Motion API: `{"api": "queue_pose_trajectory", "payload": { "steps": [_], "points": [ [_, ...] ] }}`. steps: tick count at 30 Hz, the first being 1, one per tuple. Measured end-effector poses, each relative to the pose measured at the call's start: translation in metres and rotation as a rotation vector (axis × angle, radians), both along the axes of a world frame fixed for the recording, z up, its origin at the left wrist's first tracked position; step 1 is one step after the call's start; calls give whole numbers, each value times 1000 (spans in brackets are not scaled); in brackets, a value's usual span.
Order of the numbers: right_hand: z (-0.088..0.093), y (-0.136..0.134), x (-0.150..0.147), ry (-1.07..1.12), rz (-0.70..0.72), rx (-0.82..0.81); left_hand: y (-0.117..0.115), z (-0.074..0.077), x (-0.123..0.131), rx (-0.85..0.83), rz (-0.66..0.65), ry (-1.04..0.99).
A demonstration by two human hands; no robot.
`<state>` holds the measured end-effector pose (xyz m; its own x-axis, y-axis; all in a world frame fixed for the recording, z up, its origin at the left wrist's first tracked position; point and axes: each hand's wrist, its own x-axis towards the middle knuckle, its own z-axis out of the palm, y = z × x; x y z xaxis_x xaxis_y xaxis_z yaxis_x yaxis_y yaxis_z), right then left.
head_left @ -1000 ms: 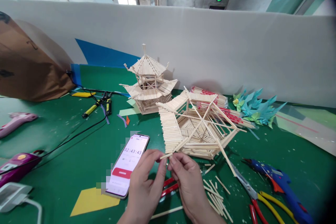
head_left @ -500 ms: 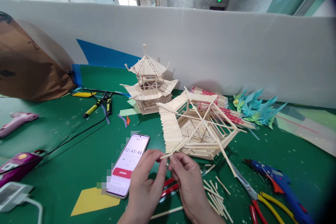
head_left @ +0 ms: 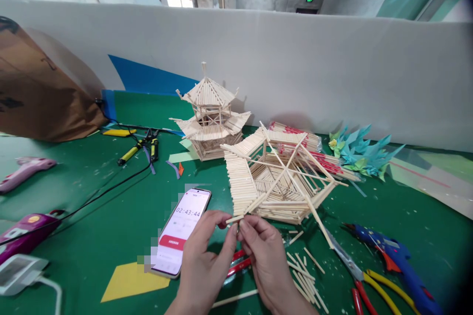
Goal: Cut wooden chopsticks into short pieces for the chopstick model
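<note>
A large pavilion frame of thin wooden sticks (head_left: 244,182) stands in front of me, its left roof panels covered with close-laid sticks. At its front corner, a short wooden stick (head_left: 235,218) lies between my fingertips. My left hand (head_left: 209,251) is closed in a pinch on the stick's left part. Close beside it, my right hand (head_left: 263,251) pinches at the right end, thumb and forefinger pressed together. The fingers partly cover whether this stick joins the corner rib. Beneath my hands are red handles (head_left: 238,266), mostly hidden. Several cut sticks (head_left: 305,275) lie to the right.
A finished-looking stick pagoda (head_left: 210,133) stands behind. At left are a phone (head_left: 181,234), wire strippers (head_left: 138,147) and a purple device (head_left: 31,234). Pliers (head_left: 351,261) and a blue glue gun (head_left: 395,261) lie right. Stick bundles (head_left: 325,162) and blue-green folded paper (head_left: 364,152) sit behind.
</note>
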<state>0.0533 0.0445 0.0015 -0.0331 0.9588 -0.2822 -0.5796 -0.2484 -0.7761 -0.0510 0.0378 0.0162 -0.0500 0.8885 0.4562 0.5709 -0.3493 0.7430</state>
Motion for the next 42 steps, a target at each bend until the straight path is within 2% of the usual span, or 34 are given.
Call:
{"api": "queue_pose_trajectory", "payload": {
  "steps": [23, 42],
  "points": [
    [0, 1, -2, -27, -17, 11, 0, 12, 3, -28, -27, -39],
    [0, 2, -3, -30, -16, 13, 0, 14, 3, -43, -26, -10]
  ]
}}
